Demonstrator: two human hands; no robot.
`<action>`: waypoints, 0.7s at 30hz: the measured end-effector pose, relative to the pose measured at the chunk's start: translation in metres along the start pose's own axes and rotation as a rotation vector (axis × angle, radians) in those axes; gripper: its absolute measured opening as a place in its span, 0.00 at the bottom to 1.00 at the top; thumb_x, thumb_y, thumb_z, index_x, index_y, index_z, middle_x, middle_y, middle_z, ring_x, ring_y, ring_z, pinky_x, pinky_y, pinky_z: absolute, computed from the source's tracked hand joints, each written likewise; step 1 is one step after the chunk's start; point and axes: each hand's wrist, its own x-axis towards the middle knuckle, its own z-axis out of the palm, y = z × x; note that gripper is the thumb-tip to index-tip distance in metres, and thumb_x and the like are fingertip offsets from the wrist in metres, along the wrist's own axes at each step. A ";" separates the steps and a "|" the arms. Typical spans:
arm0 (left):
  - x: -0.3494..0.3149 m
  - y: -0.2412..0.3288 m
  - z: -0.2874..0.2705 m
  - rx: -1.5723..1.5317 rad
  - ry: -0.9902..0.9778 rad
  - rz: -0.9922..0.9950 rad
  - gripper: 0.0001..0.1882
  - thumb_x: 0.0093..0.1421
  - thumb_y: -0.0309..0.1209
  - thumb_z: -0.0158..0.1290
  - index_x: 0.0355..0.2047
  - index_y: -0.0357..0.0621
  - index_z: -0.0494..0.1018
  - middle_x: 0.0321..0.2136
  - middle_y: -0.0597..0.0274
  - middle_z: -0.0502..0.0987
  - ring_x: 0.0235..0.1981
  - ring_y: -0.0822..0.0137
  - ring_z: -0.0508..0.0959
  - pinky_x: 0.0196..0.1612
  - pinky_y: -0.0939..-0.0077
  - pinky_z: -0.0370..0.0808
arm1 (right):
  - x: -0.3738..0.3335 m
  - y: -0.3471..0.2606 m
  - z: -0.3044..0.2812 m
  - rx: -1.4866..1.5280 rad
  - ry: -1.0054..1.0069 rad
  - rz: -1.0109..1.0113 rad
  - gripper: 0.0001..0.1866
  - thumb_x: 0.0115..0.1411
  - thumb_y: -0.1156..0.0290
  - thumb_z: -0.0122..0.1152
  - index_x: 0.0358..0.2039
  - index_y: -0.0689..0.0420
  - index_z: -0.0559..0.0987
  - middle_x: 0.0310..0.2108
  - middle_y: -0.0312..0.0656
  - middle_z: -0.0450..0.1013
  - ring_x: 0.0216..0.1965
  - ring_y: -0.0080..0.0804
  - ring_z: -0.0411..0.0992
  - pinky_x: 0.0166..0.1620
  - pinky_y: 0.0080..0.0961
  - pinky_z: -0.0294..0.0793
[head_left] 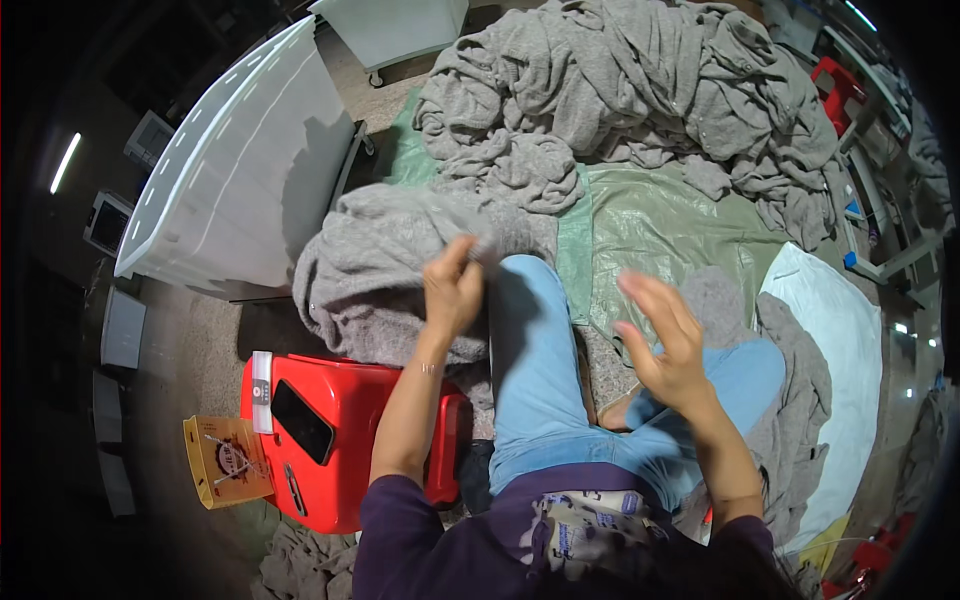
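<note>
My left hand (455, 287) is closed in a fist or pinch beside my left knee, over a bunched grey knit garment (385, 250). Its fingertips are blurred, and I cannot make out what they hold. Above my right thigh my right hand (665, 345) is held up in the air, fingers spread and slightly blurred, nothing in it. The grey garment lies heaped between my left leg and a white bin. Another grey knit piece (795, 400) lies along the outside of my right leg.
A large pile of grey knits (640, 80) covers the far side on a green sheet (670, 215). At left stand a white wheeled bin (240, 170) and a red stool (350, 400) bearing a phone (302, 422) and small snips (294, 490). A yellow bag (225, 460) hangs beside it.
</note>
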 end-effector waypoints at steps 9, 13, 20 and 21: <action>-0.062 0.108 0.011 -0.248 -0.218 0.510 0.16 0.40 0.16 0.55 0.33 0.38 0.75 0.31 0.57 0.78 0.33 0.59 0.78 0.31 0.74 0.74 | -0.016 -0.017 -0.032 0.373 -0.320 0.063 0.14 0.45 0.77 0.64 0.36 0.60 0.79 0.34 0.45 0.77 0.36 0.41 0.77 0.46 0.31 0.73; -0.101 0.029 0.039 0.182 -0.319 0.339 0.15 0.43 0.23 0.59 0.34 0.41 0.73 0.32 0.59 0.74 0.37 0.56 0.74 0.39 0.66 0.73 | -0.039 -0.027 -0.069 0.241 -0.189 0.310 0.13 0.45 0.81 0.64 0.34 0.61 0.79 0.30 0.43 0.77 0.31 0.33 0.77 0.37 0.20 0.73; -0.082 -0.060 0.053 0.379 0.110 0.275 0.26 0.45 0.22 0.56 0.47 0.41 0.65 0.46 0.45 0.66 0.46 0.45 0.68 0.49 0.58 0.67 | -0.071 -0.039 -0.112 0.174 -0.068 0.518 0.09 0.49 0.75 0.65 0.33 0.62 0.79 0.26 0.36 0.74 0.21 0.19 0.68 0.25 0.16 0.62; -0.075 -0.055 0.055 0.414 0.128 0.177 0.25 0.43 0.21 0.53 0.46 0.44 0.67 0.53 0.45 0.64 0.54 0.43 0.63 0.55 0.52 0.62 | -0.073 -0.040 -0.114 0.163 -0.057 0.524 0.09 0.49 0.75 0.65 0.33 0.62 0.79 0.26 0.36 0.74 0.21 0.19 0.68 0.25 0.16 0.62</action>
